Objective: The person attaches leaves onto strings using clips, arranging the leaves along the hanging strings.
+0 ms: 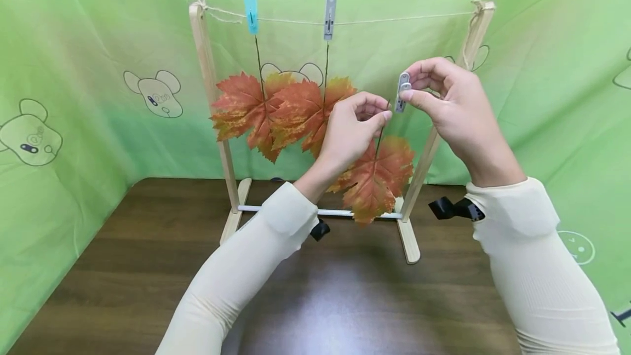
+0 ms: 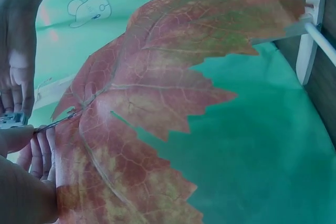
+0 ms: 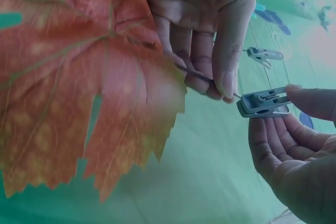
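Observation:
My left hand [image 1: 352, 127] pinches the thin dark stem of an orange-red artificial maple leaf [image 1: 377, 179], which hangs below the fingers. Beside it, my right hand [image 1: 455, 108] holds a grey clothespin [image 1: 402, 92] between thumb and fingers. In the right wrist view the tip of the stem comes close to the jaws of the clothespin [image 3: 262, 102]; whether they touch I cannot tell. Two similar leaves hang from the string [image 1: 394, 19]: one under a blue clothespin [image 1: 251, 10], the other under a second grey clothespin [image 1: 330, 15].
The string is tied between two wooden posts, the left post [image 1: 209, 70] and the right post [image 1: 475, 37]. A white rod [image 1: 335, 212] joins them near the feet, which stand on a brown wooden table [image 1: 148, 278]. Green cloth [image 1: 93, 26] with cartoon drawings surrounds the table.

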{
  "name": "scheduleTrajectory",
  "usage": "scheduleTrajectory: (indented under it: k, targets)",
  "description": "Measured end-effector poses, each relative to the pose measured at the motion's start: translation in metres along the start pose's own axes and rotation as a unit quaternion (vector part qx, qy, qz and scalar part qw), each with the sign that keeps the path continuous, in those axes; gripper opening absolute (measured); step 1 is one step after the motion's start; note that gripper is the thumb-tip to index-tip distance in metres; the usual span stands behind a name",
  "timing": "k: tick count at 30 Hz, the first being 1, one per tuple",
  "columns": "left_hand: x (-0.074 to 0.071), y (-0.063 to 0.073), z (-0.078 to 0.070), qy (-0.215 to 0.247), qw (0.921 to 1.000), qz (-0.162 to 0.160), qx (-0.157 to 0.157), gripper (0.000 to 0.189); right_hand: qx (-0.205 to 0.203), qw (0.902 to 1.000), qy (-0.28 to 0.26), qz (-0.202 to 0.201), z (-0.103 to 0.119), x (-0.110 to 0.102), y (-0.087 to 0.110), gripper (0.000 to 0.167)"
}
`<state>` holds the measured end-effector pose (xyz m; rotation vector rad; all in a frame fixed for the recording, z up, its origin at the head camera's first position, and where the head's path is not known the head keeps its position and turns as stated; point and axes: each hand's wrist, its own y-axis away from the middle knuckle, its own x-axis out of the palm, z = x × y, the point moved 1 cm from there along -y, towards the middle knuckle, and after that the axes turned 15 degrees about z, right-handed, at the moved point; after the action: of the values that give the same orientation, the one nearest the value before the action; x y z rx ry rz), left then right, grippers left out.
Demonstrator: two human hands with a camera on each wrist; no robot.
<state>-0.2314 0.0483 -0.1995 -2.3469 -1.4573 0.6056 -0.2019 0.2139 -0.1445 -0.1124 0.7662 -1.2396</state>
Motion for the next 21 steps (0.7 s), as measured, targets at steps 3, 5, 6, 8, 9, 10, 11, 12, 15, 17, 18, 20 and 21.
scheduleTrajectory:
  k: [3, 5, 6, 8, 9, 10, 11, 12, 15, 17, 18, 20, 21]
  targets:
    - [0.000, -0.004, -0.004, -0.008, 0.9999, 0.000, -0.012, 0.010, -0.018, 0.9994, -0.029, -0.006, 0.002, 0.000, -0.005, 0.020]
    - [0.000, -0.007, -0.006, -0.015, 0.9997, 0.001, -0.021, 0.010, -0.033, 0.9978, -0.056, -0.011, 0.003, -0.001, -0.008, 0.022]
    - [0.000, -0.008, -0.007, -0.020, 0.9995, 0.002, -0.025, 0.010, -0.039, 0.9969, -0.067, -0.014, 0.003, -0.001, -0.009, 0.022]
    - [0.000, -0.011, -0.008, -0.021, 0.9995, 0.001, -0.024, 0.010, -0.046, 0.9957, -0.077, -0.020, 0.005, -0.002, -0.011, 0.023]
    - [0.001, -0.012, -0.009, -0.020, 0.9995, 0.000, -0.024, 0.010, -0.049, 0.9951, -0.082, -0.024, 0.006, -0.003, -0.011, 0.023]
    - [0.001, -0.013, -0.010, -0.018, 0.9996, -0.002, -0.023, 0.010, -0.051, 0.9947, -0.085, -0.027, 0.006, -0.003, -0.012, 0.023]
    - [0.001, -0.014, -0.011, -0.016, 0.9996, -0.004, -0.022, 0.010, -0.052, 0.9945, -0.085, -0.031, 0.007, -0.004, -0.013, 0.023]
    - [0.001, -0.016, -0.012, -0.013, 0.9997, -0.008, -0.020, 0.010, -0.053, 0.9944, -0.085, -0.034, 0.008, -0.005, -0.014, 0.023]
    - [0.002, -0.019, -0.014, 0.002, 0.9997, -0.017, -0.019, 0.009, -0.062, 0.9928, -0.093, -0.042, 0.009, -0.006, -0.018, 0.023]
    - [0.003, -0.021, -0.015, 0.013, 0.9995, -0.020, -0.020, 0.010, -0.070, 0.9913, -0.102, -0.045, 0.009, -0.006, -0.020, 0.023]
    - [0.003, -0.022, -0.016, 0.017, 0.9994, -0.021, -0.020, 0.010, -0.075, 0.9905, -0.106, -0.046, 0.010, -0.006, -0.020, 0.023]
    - [0.004, -0.025, -0.017, 0.023, 0.9993, -0.022, -0.020, 0.010, -0.082, 0.9896, -0.108, -0.048, 0.011, -0.007, -0.022, 0.023]
    - [0.004, -0.026, -0.018, 0.026, 0.9992, -0.023, -0.020, 0.011, -0.083, 0.9896, -0.107, -0.049, 0.012, -0.007, -0.023, 0.022]
